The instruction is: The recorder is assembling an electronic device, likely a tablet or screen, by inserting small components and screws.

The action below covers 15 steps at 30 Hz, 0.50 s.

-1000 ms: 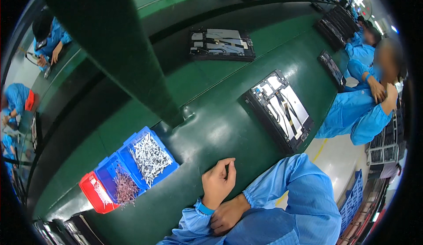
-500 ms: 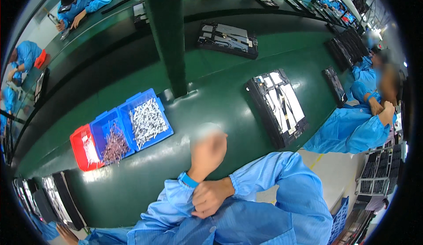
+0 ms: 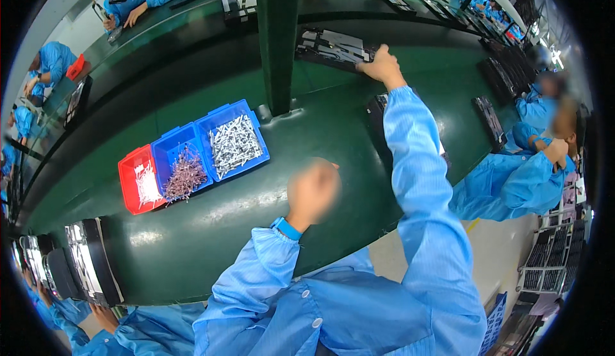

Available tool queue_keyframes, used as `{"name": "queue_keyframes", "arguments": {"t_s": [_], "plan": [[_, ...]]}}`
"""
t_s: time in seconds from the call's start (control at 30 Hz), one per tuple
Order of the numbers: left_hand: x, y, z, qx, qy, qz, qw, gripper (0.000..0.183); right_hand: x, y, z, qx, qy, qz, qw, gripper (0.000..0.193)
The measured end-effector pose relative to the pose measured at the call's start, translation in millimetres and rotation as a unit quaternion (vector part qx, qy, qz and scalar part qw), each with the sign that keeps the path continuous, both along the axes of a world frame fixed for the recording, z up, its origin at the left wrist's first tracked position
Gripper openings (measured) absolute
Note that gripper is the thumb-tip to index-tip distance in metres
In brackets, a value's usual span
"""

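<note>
My right arm reaches far forward across the green table (image 3: pixel 339 241). My right hand (image 3: pixel 383 66) is closed over the right end of a black tray (image 3: pixel 330 47) that carries an opened flat electronic device with grey panels. A second such black tray (image 3: pixel 378 109) lies closer, largely hidden behind my right sleeve. Above the near part of the table is my left hand (image 3: pixel 314 189), with a blue band on its wrist. It is blurred, so its fingers cannot be made out. Nearest to it on the left is a blue bin (image 3: pixel 261 159) full of small white-and-grey strips.
Beside it stand another blue bin (image 3: pixel 165 143) with reddish-brown pieces and a red bin (image 3: pixel 128 183) with white strips. A green post (image 3: pixel 278 42) rises from the table. More black trays (image 3: pixel 102 260) stand at the left. Co-workers in blue (image 3: pixel 506 189) sit on both sides.
My right hand has left my left forearm and stretched forward to the far tray. My left hand stays over the table. The whole view has shifted slightly.
</note>
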<state>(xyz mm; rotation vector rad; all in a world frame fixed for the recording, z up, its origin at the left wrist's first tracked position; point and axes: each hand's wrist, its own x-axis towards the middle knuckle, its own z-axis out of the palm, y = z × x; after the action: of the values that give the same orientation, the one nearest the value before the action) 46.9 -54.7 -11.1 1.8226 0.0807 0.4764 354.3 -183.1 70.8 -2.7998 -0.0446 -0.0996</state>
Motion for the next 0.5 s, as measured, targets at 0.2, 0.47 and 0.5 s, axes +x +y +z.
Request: {"name": "queue_keyframes", "arguments": {"t_s": [0.2, 0.47, 0.5], "plan": [[-1, -1, -4, 0.000, 0.024, -0.021, 0.999, 0.009, 23, 6, -61, -0.066, -0.035, 0.023, 0.997, 0.078], [-4, 6, -1, 0.015, 0.012, -0.017, 1.000, 0.008, 43, 48, -69, 0.140, 0.069, -0.033, 0.987, 0.050], [-4, 9, -7, 0.007, -0.009, -0.006, 1.000, 0.008, 30, 65, -69, 0.261, 0.095, -0.021, 0.961, 0.036]]}}
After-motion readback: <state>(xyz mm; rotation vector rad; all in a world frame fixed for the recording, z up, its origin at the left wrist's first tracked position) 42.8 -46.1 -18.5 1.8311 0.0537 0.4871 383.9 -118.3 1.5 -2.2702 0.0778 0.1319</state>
